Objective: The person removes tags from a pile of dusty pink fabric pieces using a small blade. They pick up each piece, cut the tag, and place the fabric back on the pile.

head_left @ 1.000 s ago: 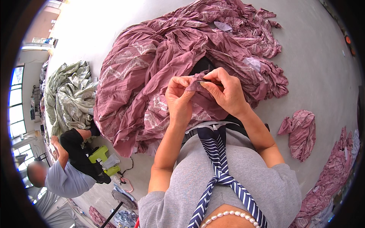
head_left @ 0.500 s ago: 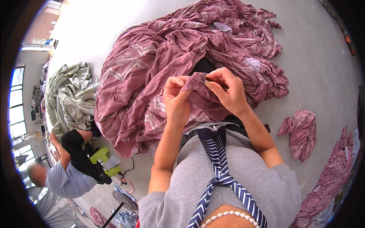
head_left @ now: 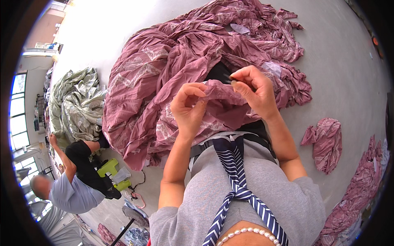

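Note:
A large heap of dusty-pink cloth (head_left: 141, 102) with pale woven patterns spreads in front of me and over my lap. My left hand (head_left: 188, 108) is closed in a pinch on a gathered edge of this cloth, held up in front of my waist. To its right, my right hand (head_left: 257, 93) is also closed, thumb against fingers, just above the same raised edge. Something small and dark shows at its fingertips; I cannot make out whether it is a thing or the nails. Black fabric shows behind the raised edge.
A smaller pink bundle (head_left: 327, 145) lies on the grey floor to the right, with a longer pink pile (head_left: 353, 192) beyond it. At left, a person (head_left: 76, 188) sits by a pale green cloth heap (head_left: 76, 104) and a lime-green stool (head_left: 108, 168). A round fan-like object (head_left: 135, 216) stands lower left.
My right hand has moved up and right, away from the left, and the edge between them is drawn longer. My left hand has shifted slightly left. The seated person's arm has risen.

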`<state>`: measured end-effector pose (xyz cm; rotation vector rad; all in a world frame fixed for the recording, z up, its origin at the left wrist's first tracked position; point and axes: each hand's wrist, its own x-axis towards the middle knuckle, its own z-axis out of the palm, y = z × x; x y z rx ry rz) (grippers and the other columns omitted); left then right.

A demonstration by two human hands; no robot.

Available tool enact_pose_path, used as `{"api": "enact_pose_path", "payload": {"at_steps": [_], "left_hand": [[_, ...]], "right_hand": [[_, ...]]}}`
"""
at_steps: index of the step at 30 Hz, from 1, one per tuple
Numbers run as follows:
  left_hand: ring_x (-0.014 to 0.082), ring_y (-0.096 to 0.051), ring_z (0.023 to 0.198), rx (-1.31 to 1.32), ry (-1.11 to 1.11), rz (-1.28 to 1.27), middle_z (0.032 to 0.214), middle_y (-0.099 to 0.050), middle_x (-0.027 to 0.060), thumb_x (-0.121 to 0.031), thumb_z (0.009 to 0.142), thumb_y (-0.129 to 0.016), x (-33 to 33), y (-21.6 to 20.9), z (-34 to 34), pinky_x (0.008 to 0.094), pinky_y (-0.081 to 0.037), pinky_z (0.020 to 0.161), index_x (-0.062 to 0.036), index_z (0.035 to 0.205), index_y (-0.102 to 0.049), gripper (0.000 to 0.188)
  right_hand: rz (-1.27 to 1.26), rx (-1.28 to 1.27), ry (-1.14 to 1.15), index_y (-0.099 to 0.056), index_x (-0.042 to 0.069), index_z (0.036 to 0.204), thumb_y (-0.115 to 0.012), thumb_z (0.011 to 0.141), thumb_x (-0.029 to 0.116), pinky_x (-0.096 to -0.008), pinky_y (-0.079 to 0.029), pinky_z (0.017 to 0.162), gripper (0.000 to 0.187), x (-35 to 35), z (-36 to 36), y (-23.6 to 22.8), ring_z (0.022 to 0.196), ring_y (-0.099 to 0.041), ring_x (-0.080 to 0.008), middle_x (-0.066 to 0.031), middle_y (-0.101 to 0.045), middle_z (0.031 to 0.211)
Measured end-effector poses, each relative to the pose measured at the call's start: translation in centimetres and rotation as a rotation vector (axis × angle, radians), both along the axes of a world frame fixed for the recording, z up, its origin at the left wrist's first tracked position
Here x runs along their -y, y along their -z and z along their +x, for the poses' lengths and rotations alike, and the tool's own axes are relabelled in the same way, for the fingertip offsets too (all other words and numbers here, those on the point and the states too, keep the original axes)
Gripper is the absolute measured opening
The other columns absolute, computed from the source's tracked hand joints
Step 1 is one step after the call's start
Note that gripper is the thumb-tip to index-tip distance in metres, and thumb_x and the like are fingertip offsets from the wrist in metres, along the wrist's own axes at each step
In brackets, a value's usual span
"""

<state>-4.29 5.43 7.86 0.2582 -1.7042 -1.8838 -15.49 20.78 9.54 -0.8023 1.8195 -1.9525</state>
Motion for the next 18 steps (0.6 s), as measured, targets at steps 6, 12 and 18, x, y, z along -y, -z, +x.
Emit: {"api": "enact_pose_path", "payload": {"at_steps": [6,12,18], "left_hand": [[0.016,-0.061,0.078,0.004,-0.051,-0.597,0.088,-0.065,0.0105,0.016,0.065,-0.061,0.9,-2.0,-0.2,0.0239,-0.047,0.067,-0.0011,0.075,-0.059,0.02],[0.0167,-0.062,0.076,-0.03,-0.041,-0.711,0.085,-0.066,0.0098,0.016,0.062,-0.061,0.9,-2.1,-0.5,0.0244,-0.047,0.066,-0.0018,0.073,-0.06,0.021],[0.0105,-0.061,0.077,0.023,-0.131,-0.316,0.086,-0.064,0.005,0.014,0.069,-0.063,0.5,-2.0,-0.3,0.0221,-0.048,0.069,-0.0014,0.085,-0.062,0.022]], "right_hand": [[0.282,-0.344,-0.164,-0.059,0.001,0.089,-0.069,0.084,0.022,-0.0279,-0.048,0.056,0.024,0.2,-1.3,-1.9,0.062,-0.065,-0.0212,-0.0131,-0.065,0.071],[0.26,-0.581,-0.11,-0.06,0.003,0.086,-0.07,0.083,0.02,-0.0288,-0.046,0.05,0.02,1.1,-1.4,-2.2,0.054,-0.061,-0.0205,-0.0105,-0.062,0.064],[0.198,-0.208,-0.098,-0.059,0.005,0.101,-0.079,0.073,0.027,-0.0247,-0.046,0.059,0.041,-0.6,-1.4,-1.9,0.069,-0.057,-0.0104,-0.0022,-0.062,0.084]]}}
